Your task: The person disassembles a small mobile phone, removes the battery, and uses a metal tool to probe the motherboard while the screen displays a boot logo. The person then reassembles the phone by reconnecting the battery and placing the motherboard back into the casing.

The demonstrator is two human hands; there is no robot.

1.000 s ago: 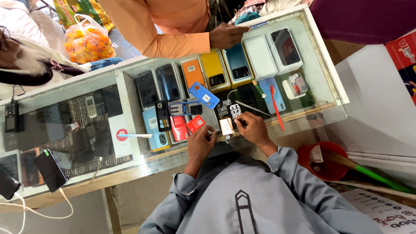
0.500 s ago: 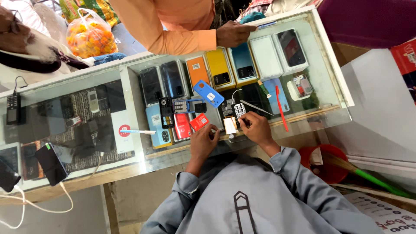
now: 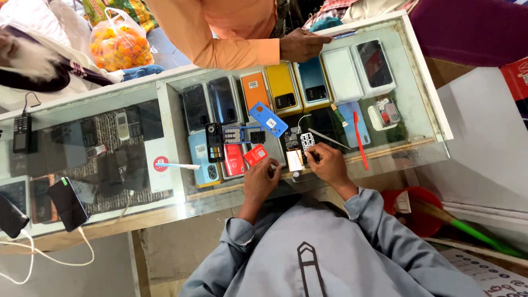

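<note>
Our right hand (image 3: 330, 165) pinched a thin tool against the small circuit board (image 3: 304, 144) lying on the glass desk (image 3: 434, 118), fingers closed round the tool. Our left hand (image 3: 259, 180) rested curled beside the red card (image 3: 256, 154); whether its grip held anything we could not tell. The board looked light, stiff and fragile, best held by its edges. Close around lay a blue cover (image 3: 268, 119), a black phone frame (image 3: 213, 142) and a red-handled tool (image 3: 359, 140). Another person's hand (image 3: 302, 44) rested at the far edge.
</note>
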